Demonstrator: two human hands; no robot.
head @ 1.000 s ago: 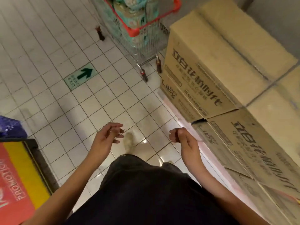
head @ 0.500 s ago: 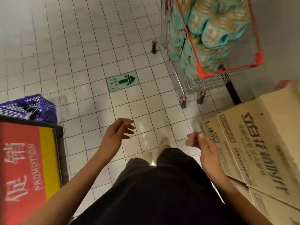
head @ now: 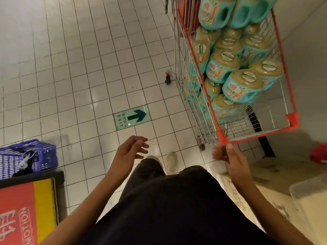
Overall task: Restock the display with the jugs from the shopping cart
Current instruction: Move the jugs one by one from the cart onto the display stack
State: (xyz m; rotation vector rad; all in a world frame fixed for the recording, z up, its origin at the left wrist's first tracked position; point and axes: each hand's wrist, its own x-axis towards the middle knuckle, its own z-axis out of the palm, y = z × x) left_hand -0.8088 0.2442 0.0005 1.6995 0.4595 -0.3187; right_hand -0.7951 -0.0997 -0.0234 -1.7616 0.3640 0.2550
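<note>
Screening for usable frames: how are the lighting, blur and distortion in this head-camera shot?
Head view: dim, warm indoor light; soft glare patches on the floor tiles; wide-angle distortion bows the tile lines and tilts the shopping cart; motion blur smears the purple basket and the right hand; the jugs and exit sign are fairly sharp.

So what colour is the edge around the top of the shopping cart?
Red. The shopping cart rim shows best in the head view, the only one here.

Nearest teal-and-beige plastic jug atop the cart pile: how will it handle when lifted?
The teal-and-beige plastic jug looks filled to its cap, so it is probably heavy for its size. It lies tilted on other jugs in the red-rimmed wire cart, so neighbours may shift or roll.
</note>
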